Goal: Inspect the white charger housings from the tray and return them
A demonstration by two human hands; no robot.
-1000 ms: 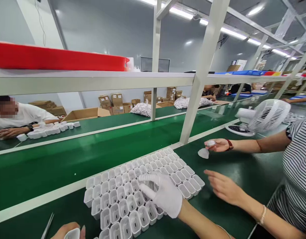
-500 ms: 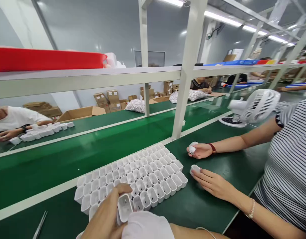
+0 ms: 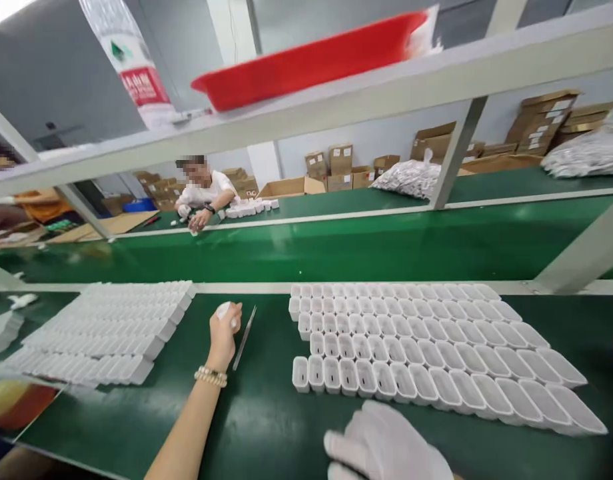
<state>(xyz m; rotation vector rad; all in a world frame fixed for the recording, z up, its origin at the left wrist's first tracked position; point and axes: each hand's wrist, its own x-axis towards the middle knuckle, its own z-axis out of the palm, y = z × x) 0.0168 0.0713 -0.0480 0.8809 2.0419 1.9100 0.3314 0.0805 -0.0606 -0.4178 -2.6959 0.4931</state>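
Note:
My left hand (image 3: 224, 333), bare with a beaded bracelet, is over the green table left of centre. Its fingers are closed round a small white piece (image 3: 223, 310), mostly hidden by the hand. Just right of it lies a pair of metal tweezers (image 3: 244, 338), not touched. My right hand (image 3: 386, 447), in a white glove, is low in the view and blurred; its fingers look apart with nothing visible in them. In front of it stand rows of white open-topped plastic boxes (image 3: 421, 383), several with a dark slot in the bottom.
More white boxes (image 3: 121, 333) stand in rows at left. A green conveyor (image 3: 336, 250) runs behind the table's pale rail. Overhead, a shelf (image 3: 311, 120) carries a red tray (image 3: 306, 70) and a bottle (image 3: 131, 67). Across the belt, a person (image 3: 206, 193) handles white pieces.
The view has swung left. My left hand has let go of the white box and moved left to beside the tweezers. My gloved right hand is now apart from it, before the boxes.

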